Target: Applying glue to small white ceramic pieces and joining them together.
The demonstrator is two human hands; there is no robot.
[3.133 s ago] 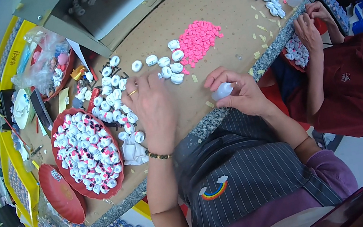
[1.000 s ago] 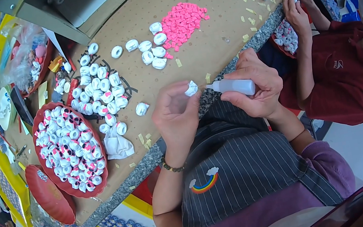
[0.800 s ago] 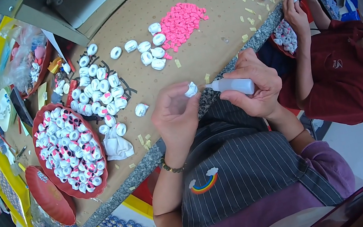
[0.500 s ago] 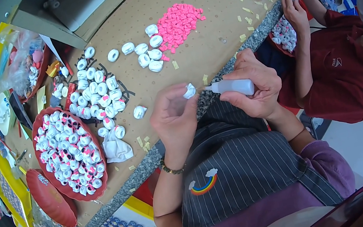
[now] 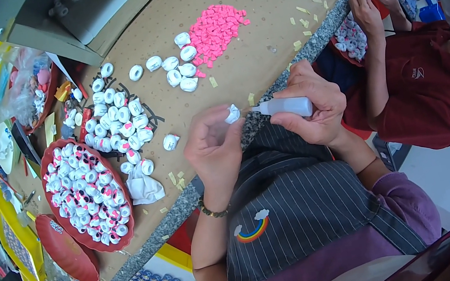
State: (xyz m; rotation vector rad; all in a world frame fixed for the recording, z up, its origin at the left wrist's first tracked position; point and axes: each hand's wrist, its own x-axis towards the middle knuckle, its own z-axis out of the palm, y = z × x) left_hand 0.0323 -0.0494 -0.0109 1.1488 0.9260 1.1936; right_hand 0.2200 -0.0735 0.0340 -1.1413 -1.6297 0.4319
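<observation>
Between the thumb and fingers of my left hand is a small white rounded piece. My right hand grips a translucent squeeze bottle lying sideways, its thin tip pointing left at the white piece. Whether tip and piece touch I cannot tell. Beyond my hands lies a heap of small pink pieces, with several white rounded pieces beside it. To the left, more white pieces sit in a cluster, some with pink parts. A single one lies near my left hand.
A red scalloped tray heaped with white, pink and black pieces stands at the left, overlapping a red dish. A white cloth lies near the granite edge. At the right, a co-worker in a dark red shirt handles something small.
My hands keep nearly the same pose, the bottle tip close to the white piece. The co-worker's far hand has left the table and come to their other hand. The view has shifted slightly.
</observation>
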